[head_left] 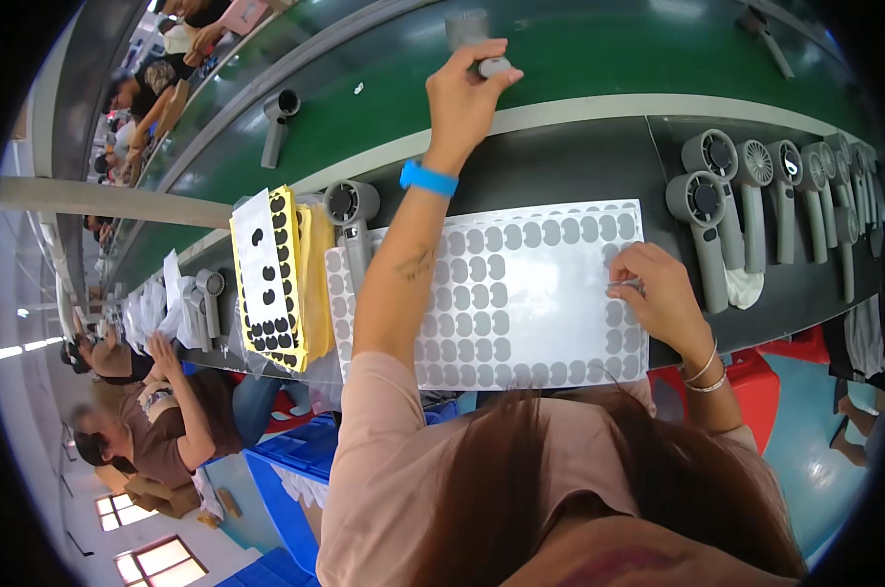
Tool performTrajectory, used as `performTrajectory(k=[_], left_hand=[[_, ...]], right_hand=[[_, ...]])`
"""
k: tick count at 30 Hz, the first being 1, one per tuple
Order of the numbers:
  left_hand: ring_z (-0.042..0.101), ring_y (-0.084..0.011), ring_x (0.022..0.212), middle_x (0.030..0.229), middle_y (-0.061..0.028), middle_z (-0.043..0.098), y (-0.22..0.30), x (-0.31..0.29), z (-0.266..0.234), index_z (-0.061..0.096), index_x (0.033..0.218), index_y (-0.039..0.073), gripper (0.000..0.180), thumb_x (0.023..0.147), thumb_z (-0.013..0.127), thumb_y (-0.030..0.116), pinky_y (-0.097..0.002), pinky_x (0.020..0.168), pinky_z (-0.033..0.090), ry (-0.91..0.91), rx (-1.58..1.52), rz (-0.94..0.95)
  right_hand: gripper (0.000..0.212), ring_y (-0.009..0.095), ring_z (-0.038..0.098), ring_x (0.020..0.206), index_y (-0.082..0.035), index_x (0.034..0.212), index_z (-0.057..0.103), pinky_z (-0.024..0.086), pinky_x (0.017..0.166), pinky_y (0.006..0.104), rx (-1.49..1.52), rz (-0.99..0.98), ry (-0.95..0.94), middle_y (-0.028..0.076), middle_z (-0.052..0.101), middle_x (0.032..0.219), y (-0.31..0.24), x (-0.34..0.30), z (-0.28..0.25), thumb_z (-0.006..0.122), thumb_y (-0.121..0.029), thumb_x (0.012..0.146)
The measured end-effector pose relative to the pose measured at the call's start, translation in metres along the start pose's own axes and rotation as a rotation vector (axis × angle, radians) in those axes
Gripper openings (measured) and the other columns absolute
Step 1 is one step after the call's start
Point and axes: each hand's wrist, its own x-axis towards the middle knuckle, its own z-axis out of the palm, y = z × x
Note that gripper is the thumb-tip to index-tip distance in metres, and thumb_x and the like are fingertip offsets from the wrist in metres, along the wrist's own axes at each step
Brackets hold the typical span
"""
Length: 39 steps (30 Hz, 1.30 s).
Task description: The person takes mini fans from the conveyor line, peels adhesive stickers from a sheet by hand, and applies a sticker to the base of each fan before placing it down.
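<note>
My left hand (464,98) reaches far out over the green conveyor belt, its fingers closed round the handle of a grey handheld fan (467,29). The fan's head points away from me and looks blurred. My right hand (658,298) pinches a small grey sticker (635,285) just above the right part of a white sticker sheet (550,293). Rows of grey, notched oval stickers fill the left part and edges of that sheet, while its middle shows bare backing. Another grey fan (349,203) lies beside my left forearm, which hides part of the sheet.
Several grey fans (707,201) stand in rows on the dark table at right. A stack of yellow-edged sticker sheets (278,279) lies at left. One fan (278,127) rests on the belt, another (767,41) at far right. A co-worker (174,416) sits at left.
</note>
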Motion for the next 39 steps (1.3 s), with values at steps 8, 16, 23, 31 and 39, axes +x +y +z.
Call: performTrajectory(k=[8,16,23,31,39], left_hand=[[0.057,-0.0410,0.100,0.131,-0.0186,0.049,-0.037,-0.005,-0.013,0.059,0.113,0.005,0.027,0.087,0.053,0.004,-0.0391,0.083,0.049,-0.204,0.541,0.200],[0.053,-0.0369,0.097,0.105,-0.0190,0.055,0.064,-0.156,-0.111,0.055,0.109,-0.001,0.030,0.083,0.062,0.011,-0.0417,0.083,0.044,0.158,0.975,-0.013],[0.054,-0.0343,0.082,0.093,-0.0192,0.054,0.081,-0.217,-0.146,0.054,0.106,-0.006,0.038,0.087,0.061,0.026,-0.0395,0.073,0.044,0.069,1.048,-0.492],[0.056,-0.0146,0.093,0.105,-0.0094,0.058,0.099,-0.172,-0.137,0.054,0.110,-0.003,0.040,0.075,0.074,0.000,-0.0277,0.082,0.046,0.625,0.032,-0.161],[0.060,-0.0244,0.103,0.116,-0.0177,0.057,0.158,-0.193,-0.082,0.050,0.117,-0.004,0.054,0.068,0.070,-0.015,-0.0333,0.085,0.052,0.163,0.336,0.268]], right_hand=[[0.015,0.025,0.055,0.070,-0.001,0.077,0.058,0.044,0.060,0.0321,0.046,0.032,0.025,0.009,0.055,0.074,0.002,-0.002,0.005,0.068,0.003,0.067],[0.010,0.011,0.046,0.057,0.001,0.079,0.059,0.038,0.056,0.0215,0.326,0.175,0.101,0.006,0.056,0.070,0.022,-0.005,0.009,0.066,0.004,0.074],[0.006,0.014,0.058,0.068,-0.001,0.088,0.046,0.045,0.065,0.0256,0.287,0.127,0.156,0.007,0.055,0.073,0.014,-0.006,0.006,0.051,-0.004,0.089],[0.006,0.007,0.051,0.068,0.001,0.083,0.058,0.042,0.064,0.0199,0.433,0.090,0.385,0.001,0.057,0.076,-0.009,-0.040,0.009,0.064,0.000,0.081],[0.011,0.010,0.057,0.076,0.005,0.091,0.065,0.045,0.068,0.0202,0.560,-0.016,0.434,0.006,0.062,0.085,-0.065,-0.063,0.011,0.064,0.006,0.080]])
